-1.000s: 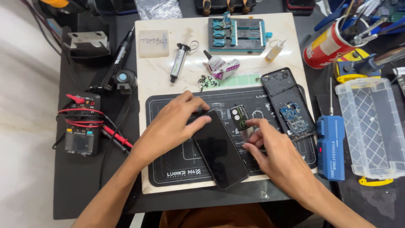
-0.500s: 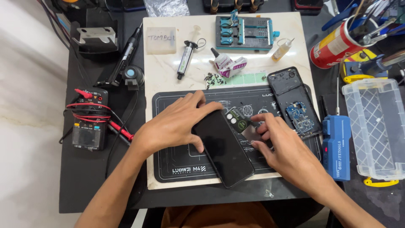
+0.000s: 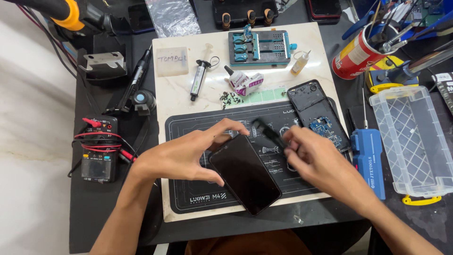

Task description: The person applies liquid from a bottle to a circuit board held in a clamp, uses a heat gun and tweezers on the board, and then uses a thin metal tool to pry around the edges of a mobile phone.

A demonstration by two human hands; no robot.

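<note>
While the left hand [image 3: 181, 158] clamps the phone [image 3: 245, 174] flat on the mat [image 3: 188, 189], the right hand [image 3: 314, 158] pinches a blurred black part [image 3: 269, 133]. Advisable: steady pressure, slow alignment, hands close.

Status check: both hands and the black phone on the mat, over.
Left hand gripping top edge of black phone, flat on repair mat. Right hand holding small dark part, blurred, above phone. Opened phone body lies apart, right of the hands.
</note>
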